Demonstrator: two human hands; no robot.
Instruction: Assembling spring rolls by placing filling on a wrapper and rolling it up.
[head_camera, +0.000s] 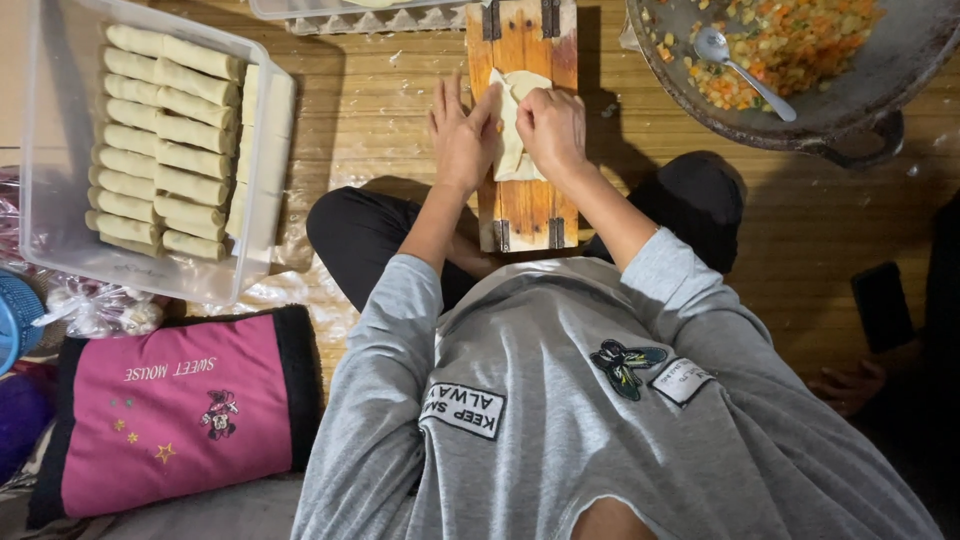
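While the pale wrapper is pressed flat on the wooden board by the left hand and pinched by the curled right hand, it could be torn. Uneven pressure would likely be the cause.

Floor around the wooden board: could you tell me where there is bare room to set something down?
Bare floor lies between the wooden board and the clear tub of rolls, and right of the board below the pan. The board itself is crowded by both hands and the wrapper.
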